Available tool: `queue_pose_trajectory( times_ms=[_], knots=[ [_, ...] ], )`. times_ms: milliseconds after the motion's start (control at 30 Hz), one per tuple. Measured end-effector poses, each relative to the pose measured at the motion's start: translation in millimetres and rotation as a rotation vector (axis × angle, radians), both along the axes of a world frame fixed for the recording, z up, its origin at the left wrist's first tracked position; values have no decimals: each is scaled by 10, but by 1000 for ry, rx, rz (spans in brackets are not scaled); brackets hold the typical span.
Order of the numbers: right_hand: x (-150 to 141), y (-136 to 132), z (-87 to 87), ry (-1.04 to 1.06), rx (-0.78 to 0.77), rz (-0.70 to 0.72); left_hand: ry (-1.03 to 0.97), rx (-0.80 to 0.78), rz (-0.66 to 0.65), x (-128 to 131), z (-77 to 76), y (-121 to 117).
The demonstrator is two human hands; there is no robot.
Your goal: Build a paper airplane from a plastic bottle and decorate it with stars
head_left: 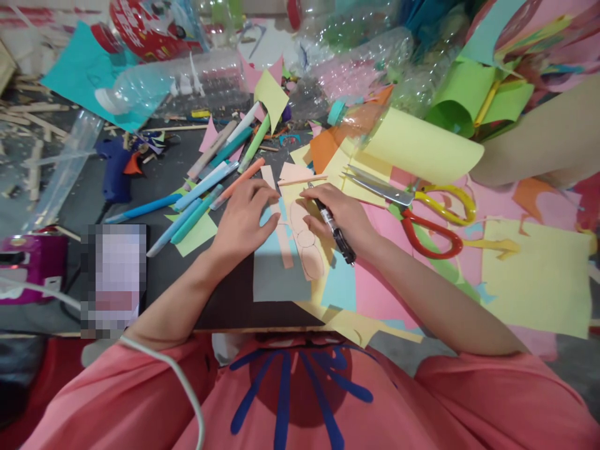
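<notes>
A pen (335, 228) with a black grip end lies slanted in my right hand (349, 219), the fingers closed around it. Under this hand is a peach paper piece (312, 262) with rounded outlines drawn on it. My left hand (248, 215) rests on the paper to the left, its fingers apart and holding nothing, thumb close to a narrow peach paper strip (284, 247). A thin peach rolled strip (302, 180) lies just beyond the fingertips. Below the drawn piece are blue-grey paper (276, 284) and yellow paper (317, 294).
Scissors (407, 203) with yellow and red handles lie open on the right. Several markers (206, 187) are piled left of centre. A glue gun (117, 169), a phone (119, 275) and a purple box (32, 265) stand at left. Plastic bottles (187, 78) line the back. Another person's arm (539, 137) reaches in.
</notes>
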State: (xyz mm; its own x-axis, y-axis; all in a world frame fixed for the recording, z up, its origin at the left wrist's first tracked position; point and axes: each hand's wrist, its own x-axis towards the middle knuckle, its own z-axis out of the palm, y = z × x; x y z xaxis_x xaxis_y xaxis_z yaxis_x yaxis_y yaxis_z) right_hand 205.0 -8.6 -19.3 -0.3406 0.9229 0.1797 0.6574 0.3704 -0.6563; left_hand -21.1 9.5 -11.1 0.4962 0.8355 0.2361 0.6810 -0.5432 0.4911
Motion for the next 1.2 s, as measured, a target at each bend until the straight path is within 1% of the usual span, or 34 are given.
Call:
queue_pose_trajectory(
  times_ms=[67, 167, 367, 500, 567, 667, 800, 867, 933, 1000, 1100, 1200],
  knots=[
    [2, 0, -25, 31, 30, 8, 73, -16, 43, -22, -1, 20],
    [7, 8, -57, 51, 53, 31, 145, -46, 51, -23, 6, 24],
    [24, 39, -10, 35, -28, 34, 205, -69, 8, -4, -20, -5],
    [29, 55, -7, 143, -52, 30, 204, -103, 30, 3, -72, -19],
    [20, 54, -20, 209, -70, 27, 176, -105, 43, 3, -102, -20],
    [-1, 41, -32, 299, -59, 9, 109, -66, 19, 1, -119, -23],
    [-17, 17, 7, 402, 12, -26, -8, 60, 24, 6, -61, -54],
    [-17, 5, 47, 431, 50, -20, -57, 74, 16, 28, -17, -80],
    [-16, -6, 89, 449, 42, -1, -92, 31, -28, 66, 19, -115],
    [-16, -15, 122, 461, 0, 1, -120, -27, -63, 112, 45, -156],
    [-19, -19, 140, 471, -59, -50, -194, -102, -70, 165, 65, -216],
    [-24, -13, 127, 475, -94, -84, -298, -157, -122, 187, 75, -243]
  ],
)
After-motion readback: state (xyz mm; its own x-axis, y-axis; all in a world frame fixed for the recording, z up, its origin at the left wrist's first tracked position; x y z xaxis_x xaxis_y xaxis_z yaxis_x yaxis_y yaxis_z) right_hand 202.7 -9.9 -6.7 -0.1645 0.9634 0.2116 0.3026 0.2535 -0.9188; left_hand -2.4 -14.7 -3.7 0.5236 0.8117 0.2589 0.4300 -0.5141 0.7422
